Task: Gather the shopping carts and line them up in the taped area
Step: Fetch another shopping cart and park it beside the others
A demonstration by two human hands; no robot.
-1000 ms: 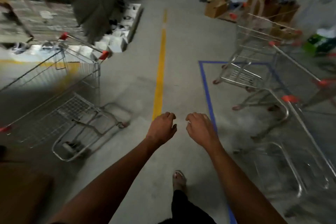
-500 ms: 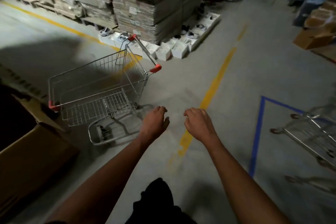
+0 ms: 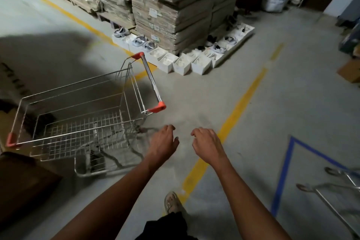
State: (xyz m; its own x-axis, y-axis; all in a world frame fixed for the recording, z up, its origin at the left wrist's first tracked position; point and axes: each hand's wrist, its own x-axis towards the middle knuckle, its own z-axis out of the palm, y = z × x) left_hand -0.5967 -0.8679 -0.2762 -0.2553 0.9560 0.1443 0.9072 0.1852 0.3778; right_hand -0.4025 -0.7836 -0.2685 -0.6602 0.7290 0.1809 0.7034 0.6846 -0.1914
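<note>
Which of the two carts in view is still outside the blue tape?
The cart on the left, with the orange-capped handle, beyond the yellow line. The other cart, at the lower right edge, stands within the blue tape corner. Neither hand touches a cart.

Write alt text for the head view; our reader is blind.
Two empty hands, left hand and right hand, reach toward a shopping cart with a red-capped handle, outside the blue tape on the floor. Stacked cardboard stands behind.

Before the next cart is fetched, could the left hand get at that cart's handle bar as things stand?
Probably yes: the left hand is empty, and only bare floor shows between it and the handle bar.
</note>
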